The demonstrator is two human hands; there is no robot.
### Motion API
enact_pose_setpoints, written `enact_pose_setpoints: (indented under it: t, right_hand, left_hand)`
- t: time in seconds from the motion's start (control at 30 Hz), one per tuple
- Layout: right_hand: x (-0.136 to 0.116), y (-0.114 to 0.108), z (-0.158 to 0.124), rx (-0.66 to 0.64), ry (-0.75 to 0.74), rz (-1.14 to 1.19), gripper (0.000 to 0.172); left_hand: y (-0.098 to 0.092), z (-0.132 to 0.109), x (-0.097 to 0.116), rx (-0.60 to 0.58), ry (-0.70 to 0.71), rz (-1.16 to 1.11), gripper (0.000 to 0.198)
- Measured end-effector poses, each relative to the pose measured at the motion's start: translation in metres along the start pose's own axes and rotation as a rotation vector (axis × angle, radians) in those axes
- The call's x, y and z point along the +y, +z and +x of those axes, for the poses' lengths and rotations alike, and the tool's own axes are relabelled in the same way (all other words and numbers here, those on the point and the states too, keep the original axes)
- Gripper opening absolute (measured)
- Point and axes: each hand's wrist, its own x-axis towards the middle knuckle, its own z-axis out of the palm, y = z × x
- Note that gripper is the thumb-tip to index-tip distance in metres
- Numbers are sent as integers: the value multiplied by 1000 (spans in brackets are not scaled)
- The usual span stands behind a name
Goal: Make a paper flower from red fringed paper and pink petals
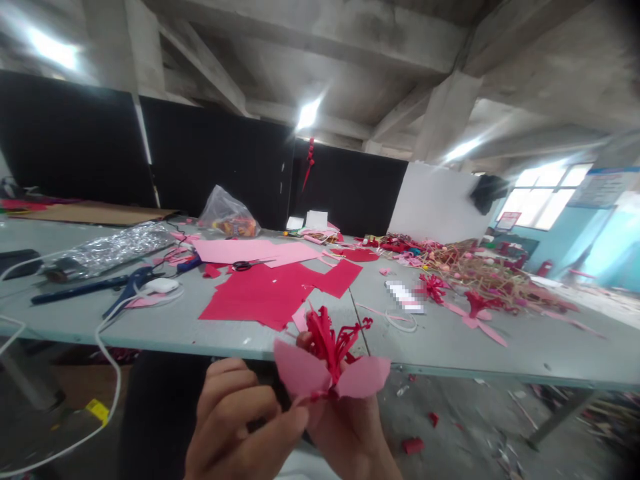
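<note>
A paper flower (pixel 333 353) with curled red strands in its middle and pink petals is held up just in front of the table's front edge. My right hand (pixel 350 427) grips it from behind and below, its fingers partly hidden by the petals. Close by on the left, my left hand (pixel 245 420) is closed, with thumb and forefinger pinched at the flower's base beside the left petal. What lies between those fingertips is too small to make out.
Red sheets (pixel 260 293), pink sheets (pixel 255 252) and scissors (pixel 245 265) lie on the table (pixel 165 328). A glue gun (pixel 133 287) with a white cable is at left. Another flower (pixel 477 308) and dried stems (pixel 500 277) are at right.
</note>
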Motion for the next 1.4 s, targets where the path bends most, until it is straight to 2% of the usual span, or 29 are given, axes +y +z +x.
enact_pose_setpoints:
  t: [0.1,0.17,0.23,0.33,0.5,0.63,0.83,1.0,1.13,1.23,1.4]
  right_hand:
    - [3,-3,3,34,-24,14,45]
    - [4,-4,4,41,1,22,46]
    - [3,-2,5,42,17,27,46]
    - [3,3,6,40,-1,36,41]
    - [4,8,6,37,19,93,44]
    - [5,5,7,77,18,82,45]
    - [11,-5,7,149,15,74,38]
    - [13,-13,4,162,26,-38,26]
    - [12,-9,0,129,59,-33,20]
    - [12,-5,-1,127,59,-22,19]
    - [14,-3,2,108,29,-28,20]
  left_hand:
    - [11,-6,-5,98,-44,-100,28]
    - [18,-9,-8,108,-152,-200,27]
    - [22,-12,-10,72,-241,-303,26]
    - [21,-10,-12,-40,-295,-389,27]
    - [13,3,-17,-129,-245,-426,27]
    - [8,13,-19,-217,-156,-343,24]
    - [4,13,-24,-252,-113,-345,16]
    - [3,10,-26,-259,-159,-397,15]
    - [3,8,-21,-193,-214,-442,19]
    - [4,7,-19,-153,-211,-439,20]
    - [5,6,-20,-169,-183,-402,10]
